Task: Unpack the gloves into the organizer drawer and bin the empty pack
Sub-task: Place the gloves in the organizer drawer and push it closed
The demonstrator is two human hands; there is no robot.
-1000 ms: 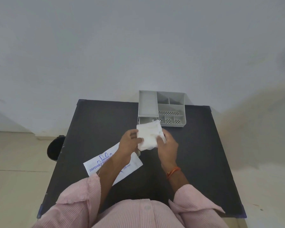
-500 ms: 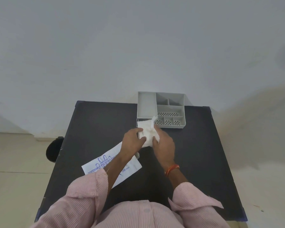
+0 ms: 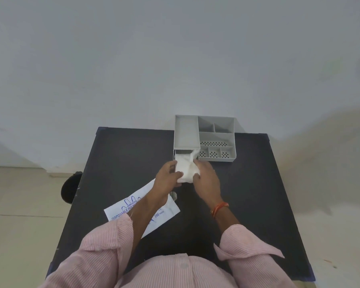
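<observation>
At the organizer drawer, both hands, left and right, grip the gloves.

Black table, pale wall

One head-worn wide view looks steeply down and forward over the black table toward the wall

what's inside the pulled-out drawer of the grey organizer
The white stack of gloves is being pressed into the drawer by the left hand and right hand. The drawer's floor is covered.
</observation>
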